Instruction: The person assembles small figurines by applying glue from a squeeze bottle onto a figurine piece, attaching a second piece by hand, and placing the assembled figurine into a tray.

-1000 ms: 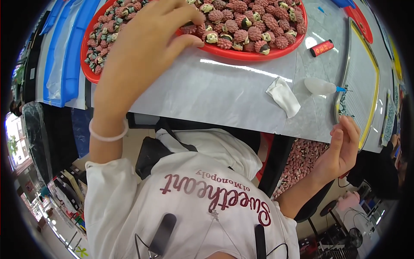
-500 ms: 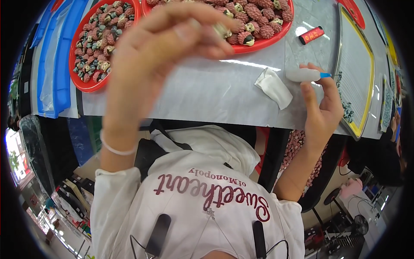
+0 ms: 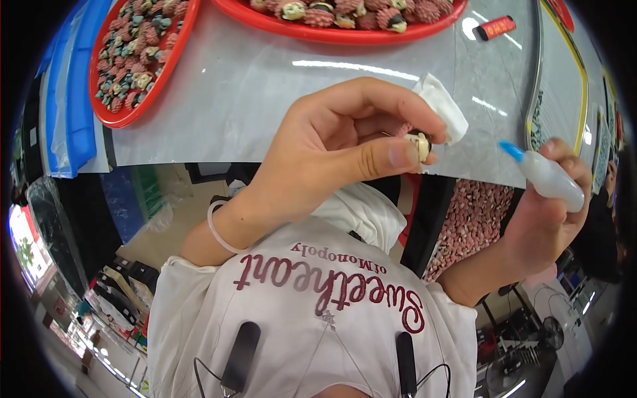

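My left hand (image 3: pixel 325 142) is in front of my chest, near the table's front edge. Its thumb and fingertips pinch a small figurine piece (image 3: pixel 422 144), cream and black with a bit of pink; the fingers cover part of it. Off to the right, my right hand (image 3: pixel 547 222) is wrapped round a translucent white squeeze bottle (image 3: pixel 556 181). The bottle's blue tip (image 3: pixel 511 151) points up and left, toward the piece but apart from it. A crumpled white cloth or tissue (image 3: pixel 446 106) lies on the table just beyond my left fingertips.
Two red trays, a left one (image 3: pixel 118 121) and a far one (image 3: pixel 345 34), hold many pink knobbly pieces. A blue bin (image 3: pixel 76 126) stands at far left. A red cylinder (image 3: pixel 496 28) lies beside a yellow-edged tray (image 3: pixel 564 40). More pink pieces (image 3: pixel 471 219) show below the table edge.
My left hand has come back from over the far tray with the small figurine piece. The right hand has moved right and nearer, turning the bottle's tip leftward. The view has shifted.
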Tool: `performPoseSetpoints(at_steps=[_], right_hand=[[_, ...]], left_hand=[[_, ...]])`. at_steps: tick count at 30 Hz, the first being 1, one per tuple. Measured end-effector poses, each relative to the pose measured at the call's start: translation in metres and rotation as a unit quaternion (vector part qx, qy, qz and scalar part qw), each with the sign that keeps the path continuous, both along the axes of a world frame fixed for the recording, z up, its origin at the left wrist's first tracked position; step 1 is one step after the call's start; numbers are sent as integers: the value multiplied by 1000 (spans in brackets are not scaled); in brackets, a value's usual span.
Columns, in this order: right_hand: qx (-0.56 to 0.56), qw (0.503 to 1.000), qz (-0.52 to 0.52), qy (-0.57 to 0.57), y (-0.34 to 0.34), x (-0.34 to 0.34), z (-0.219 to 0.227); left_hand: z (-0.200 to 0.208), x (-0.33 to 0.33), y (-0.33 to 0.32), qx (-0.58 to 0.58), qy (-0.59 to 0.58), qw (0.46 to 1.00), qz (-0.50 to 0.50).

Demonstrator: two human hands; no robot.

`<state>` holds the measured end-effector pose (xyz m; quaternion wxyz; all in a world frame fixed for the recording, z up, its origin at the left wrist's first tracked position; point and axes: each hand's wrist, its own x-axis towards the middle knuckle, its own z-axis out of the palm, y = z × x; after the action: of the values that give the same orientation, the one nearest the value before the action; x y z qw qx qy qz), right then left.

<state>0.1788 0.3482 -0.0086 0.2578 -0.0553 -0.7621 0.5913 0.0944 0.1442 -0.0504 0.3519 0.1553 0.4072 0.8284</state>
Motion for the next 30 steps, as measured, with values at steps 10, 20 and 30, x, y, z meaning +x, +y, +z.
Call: performPoseSetpoints(at_steps=[10, 20, 30], right_hand=[[-30, 999, 40, 1, -3, 2, 2], [256, 958, 114, 64, -26, 4, 30], [254, 959, 106, 76, -23, 5, 23]], left_hand=[[-1, 4, 3, 10, -11, 1000, 15], [-3, 4, 6, -30, 25, 999, 19], [-6, 3, 8, -33, 15, 999, 1]])
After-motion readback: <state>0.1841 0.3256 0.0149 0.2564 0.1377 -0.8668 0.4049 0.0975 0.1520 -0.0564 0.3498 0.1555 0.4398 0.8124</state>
